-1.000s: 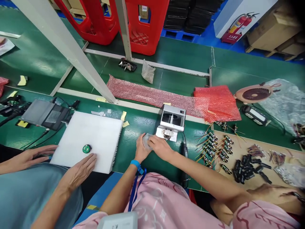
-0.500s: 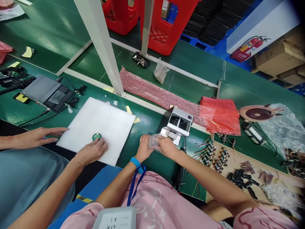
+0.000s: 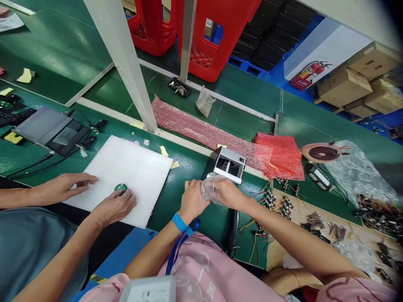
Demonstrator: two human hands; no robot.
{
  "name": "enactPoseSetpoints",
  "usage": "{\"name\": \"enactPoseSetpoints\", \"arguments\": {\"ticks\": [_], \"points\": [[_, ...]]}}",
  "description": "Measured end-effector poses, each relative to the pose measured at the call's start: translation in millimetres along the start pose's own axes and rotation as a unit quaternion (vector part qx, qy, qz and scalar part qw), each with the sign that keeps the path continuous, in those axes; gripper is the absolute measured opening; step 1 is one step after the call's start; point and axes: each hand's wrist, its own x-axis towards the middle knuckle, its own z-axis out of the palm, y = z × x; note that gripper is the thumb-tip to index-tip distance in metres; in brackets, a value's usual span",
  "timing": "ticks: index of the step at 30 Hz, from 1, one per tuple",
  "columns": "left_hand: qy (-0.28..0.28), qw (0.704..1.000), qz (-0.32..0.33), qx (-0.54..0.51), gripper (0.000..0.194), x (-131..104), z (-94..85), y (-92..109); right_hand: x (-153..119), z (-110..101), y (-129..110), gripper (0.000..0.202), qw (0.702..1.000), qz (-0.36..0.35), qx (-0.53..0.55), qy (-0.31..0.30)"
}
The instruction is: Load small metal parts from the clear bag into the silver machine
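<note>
A clear, rounded plastic object (image 3: 209, 189), perhaps a bottle or cup, lies between my two hands; its exact kind cannot be made out. My left hand (image 3: 193, 199), with a blue band at the wrist, is closed around its left end. On the right side, my right hand (image 3: 231, 194) grips it with bent fingers. Just beyond the hands stands a small silver and black machine (image 3: 228, 164), its near part hidden by the plastic and my hands. A black-handled tool (image 3: 233, 230) lies below my right forearm.
A co-worker's hand (image 3: 115, 206) touches a round green circuit board (image 3: 120, 188) on a white foam sheet (image 3: 135, 167). Red bubble wrap (image 3: 280, 155) lies behind the machine. Wired parts (image 3: 285, 206) spread to the right. A white post (image 3: 126, 63) rises at the back.
My hands and the plastic object have come up in front of the machine's near part, hiding more of it. The whole view has shifted slightly. The co-worker's left hand has bent its fingers.
</note>
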Motion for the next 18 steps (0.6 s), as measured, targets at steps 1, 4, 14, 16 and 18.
{"name": "enactPoseSetpoints", "arguments": {"ticks": [1, 4, 14, 16, 18], "points": [[-0.003, 1.000, 0.007, 0.006, 0.024, 5, -0.3, 1, 2, -4, 2, 0.016, 1.000, 0.013, 0.017, 0.001], [-0.009, 0.999, 0.026, 0.018, 0.024, 18, 1.6, 2, 8, -15, 11, 0.017, 0.993, 0.083, 0.078, 0.000], [0.003, 1.000, 0.005, 0.007, 0.023, 27, 14.4, 3, 11, -27, 33, 0.025, 0.966, 0.187, 0.181, 0.019], [0.002, 1.000, -0.004, 0.001, 0.024, 26, 15.5, 3, 9, -28, 35, 0.022, 0.958, 0.197, 0.209, 0.011], [0.002, 1.000, -0.009, -0.003, 0.023, 25, 16.3, 3, 6, -30, 37, 0.018, 0.948, 0.204, 0.244, 0.004]]}}
